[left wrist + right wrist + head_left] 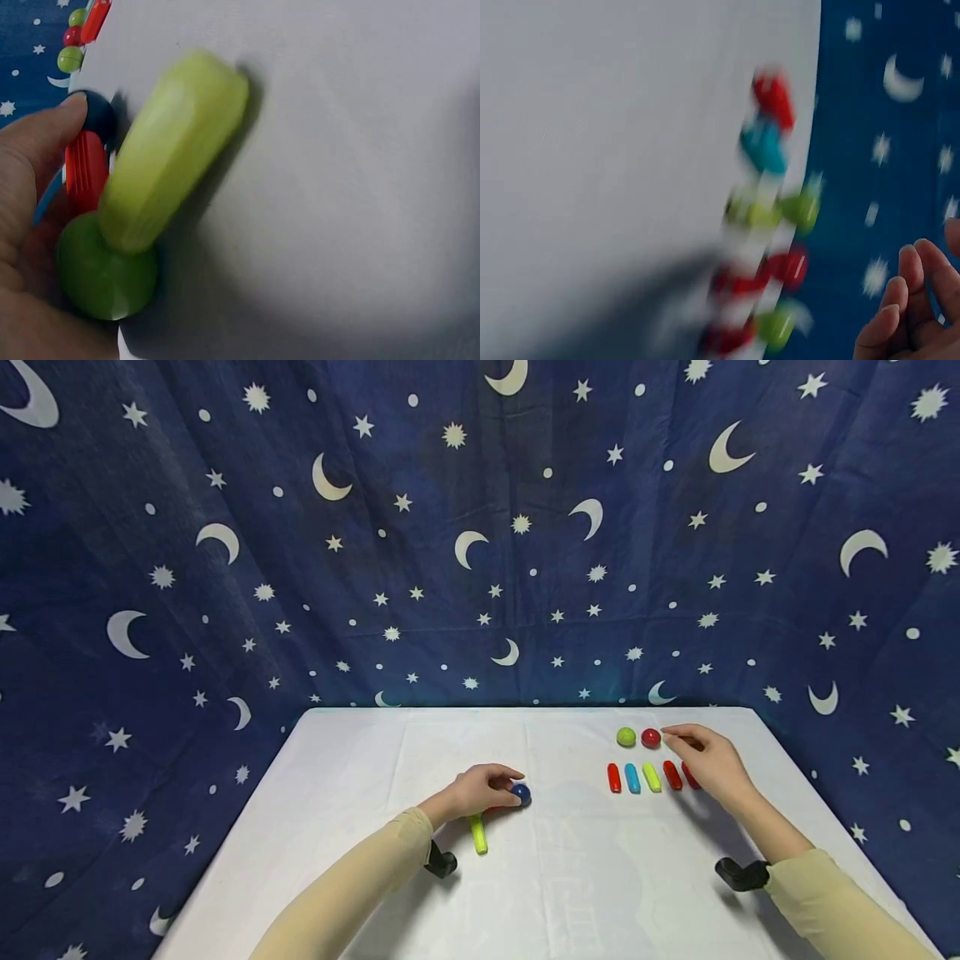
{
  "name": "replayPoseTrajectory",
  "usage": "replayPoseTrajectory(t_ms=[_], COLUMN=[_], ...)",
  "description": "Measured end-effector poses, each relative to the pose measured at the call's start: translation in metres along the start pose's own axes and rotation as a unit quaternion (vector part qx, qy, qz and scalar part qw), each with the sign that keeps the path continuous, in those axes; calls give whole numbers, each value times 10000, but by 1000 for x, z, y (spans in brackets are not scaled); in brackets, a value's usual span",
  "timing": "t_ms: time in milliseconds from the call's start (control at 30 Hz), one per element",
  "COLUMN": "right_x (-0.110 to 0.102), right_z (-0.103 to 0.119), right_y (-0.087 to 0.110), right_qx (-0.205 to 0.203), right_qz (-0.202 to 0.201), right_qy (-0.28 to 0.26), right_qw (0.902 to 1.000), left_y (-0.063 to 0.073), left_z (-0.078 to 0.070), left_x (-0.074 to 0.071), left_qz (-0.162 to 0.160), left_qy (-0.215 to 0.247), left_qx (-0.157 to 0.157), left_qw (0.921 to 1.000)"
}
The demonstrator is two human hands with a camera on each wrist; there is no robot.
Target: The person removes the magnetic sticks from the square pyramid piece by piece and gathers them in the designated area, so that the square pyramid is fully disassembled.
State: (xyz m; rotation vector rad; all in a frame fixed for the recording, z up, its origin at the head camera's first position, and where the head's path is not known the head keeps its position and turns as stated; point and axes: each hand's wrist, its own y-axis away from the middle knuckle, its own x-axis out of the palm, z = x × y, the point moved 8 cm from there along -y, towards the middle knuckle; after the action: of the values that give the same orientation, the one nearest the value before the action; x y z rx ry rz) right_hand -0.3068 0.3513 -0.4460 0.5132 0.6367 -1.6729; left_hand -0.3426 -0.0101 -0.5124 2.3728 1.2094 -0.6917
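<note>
My left hand holds a dark blue ball low over the left-middle of the table, with the thumb against it. In the left wrist view a red ribbed rod runs from that ball to a green ball, and a yellow rod reaches out from the green ball. The fingers' far side is hidden. My right hand hovers at the back right beside a red ball, its fingers loosely bent; nothing shows between them in the right wrist view.
A light green ball stands left of the red one; another green ball shows in the blurred right wrist view. Nearer lies a row of rods: red, blue, yellow and more red. A starry curtain hangs behind the white table.
</note>
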Motion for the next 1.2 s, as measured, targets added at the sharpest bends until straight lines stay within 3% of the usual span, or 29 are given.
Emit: replayPoseTrajectory(t_ms=[133,267,400,567,833,1200], right_x=[43,96,145,183,203,204], right_z=[40,64,71,74,77,77], right_y=[6,15,24,31,29,27], right_qx=[-589,-1012,-1080,-1008,-906,-932], right_qz=[644,1442,2159,2631,2802,2867], right_qy=[-244,-553,-709,-872,-897,-847], right_qw=[9959,9828,9678,9555,9514,9497], left_y=[1,5,12,19,23,18], left_z=[-7,-8,1,11,17,19], left_x=[6,5,0,-6,-10,-7], left_qz=[266,371,272,113,-92,42], left_qy=[0,-216,-323,-298,-585,-252], left_qx=[259,383,266,146,63,61], left_qw=[9993,9983,9988,9994,9982,9997])
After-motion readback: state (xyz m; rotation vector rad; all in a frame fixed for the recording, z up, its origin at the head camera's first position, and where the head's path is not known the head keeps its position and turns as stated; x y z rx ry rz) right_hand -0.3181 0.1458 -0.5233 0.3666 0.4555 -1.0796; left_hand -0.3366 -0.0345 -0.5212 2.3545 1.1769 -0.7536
